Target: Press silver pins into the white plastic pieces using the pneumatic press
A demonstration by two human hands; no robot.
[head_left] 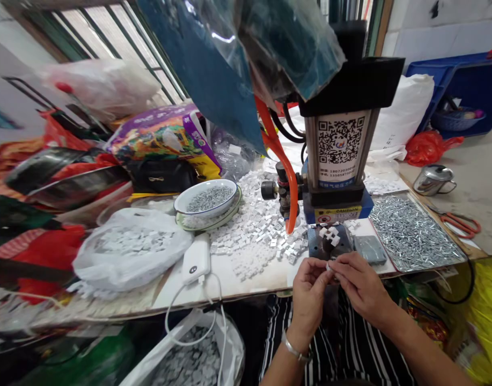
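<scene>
Bare forearms [418, 343] are lying closest, framing striped cloth [278, 343] on the near side of the press [340, 155]. Between the fingertips, just in front of the press, a small pale piece [329, 266] is showing; its long axis is staying too small to tell. Left hand [310, 287] and right hand [360, 287] are meeting at it, neither clearly nearer, both pinching it with thumb and fingers almost closed. Metal pins [417, 230] are lying right of the press

Left hand [310, 292] and right hand [363, 285] — both at a small pale piece [328, 266] — before the press [338, 155]
</scene>
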